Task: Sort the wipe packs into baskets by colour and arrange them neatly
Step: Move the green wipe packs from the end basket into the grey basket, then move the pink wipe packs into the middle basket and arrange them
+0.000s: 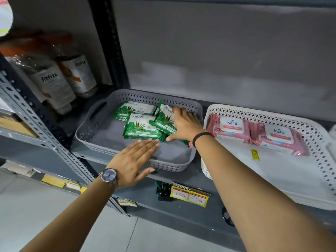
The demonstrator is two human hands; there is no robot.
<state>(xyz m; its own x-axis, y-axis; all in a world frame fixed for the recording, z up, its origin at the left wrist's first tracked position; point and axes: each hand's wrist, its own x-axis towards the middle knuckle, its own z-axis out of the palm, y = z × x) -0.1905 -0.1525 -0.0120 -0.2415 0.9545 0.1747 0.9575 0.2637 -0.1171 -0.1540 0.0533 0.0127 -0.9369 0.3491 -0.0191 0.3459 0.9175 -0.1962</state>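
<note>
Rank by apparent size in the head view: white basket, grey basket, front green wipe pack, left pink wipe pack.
1. white basket, though nearer the camera and cut off.
2. grey basket.
3-4. left pink wipe pack and front green wipe pack look alike; unranked.

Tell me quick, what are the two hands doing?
Left hand: open and flat, holding nothing, over the grey basket.
Right hand: open, pressing on a green wipe pack, not gripping it.

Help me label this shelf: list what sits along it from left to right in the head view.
Bottles → grey basket holding green wipe packs → white basket holding two pink wipe packs.
</note>
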